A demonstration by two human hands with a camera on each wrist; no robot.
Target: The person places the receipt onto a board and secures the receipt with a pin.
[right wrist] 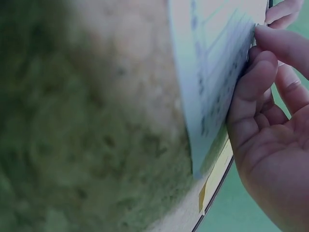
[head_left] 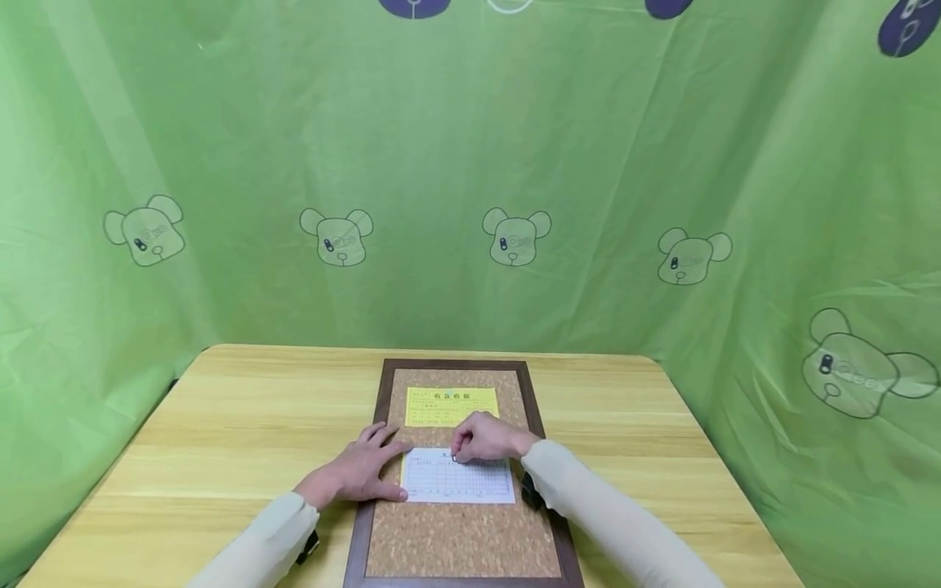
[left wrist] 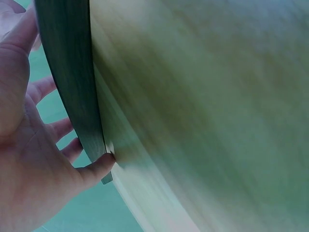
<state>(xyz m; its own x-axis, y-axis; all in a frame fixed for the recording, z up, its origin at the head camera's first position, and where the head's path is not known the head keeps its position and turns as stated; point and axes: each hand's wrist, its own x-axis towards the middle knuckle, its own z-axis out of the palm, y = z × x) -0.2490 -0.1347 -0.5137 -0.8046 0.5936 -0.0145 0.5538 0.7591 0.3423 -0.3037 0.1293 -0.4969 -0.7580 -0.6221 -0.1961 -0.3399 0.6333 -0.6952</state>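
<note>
A cork board (head_left: 463, 539) with a dark brown frame lies on the table. On its lower half is a white printed form (head_left: 456, 484), with a yellow edge showing at its left. My left hand (head_left: 362, 467) rests spread over the board's left frame, thumb and index finger touching the form's left side. Near the form's top middle, my right hand (head_left: 487, 438) pinches a small pushpin-like thing, mostly hidden by the fingers. In the right wrist view, the fingertips (right wrist: 263, 31) meet at the form (right wrist: 212, 72). A yellow receipt (head_left: 450, 408) lies higher on the board.
The light wooden table (head_left: 272, 408) extends on both sides of the board. A green curtain (head_left: 426, 302) with bear-head outlines hangs behind it and along both sides. A small pale blue spot (head_left: 449, 394) marks the yellow receipt's top middle.
</note>
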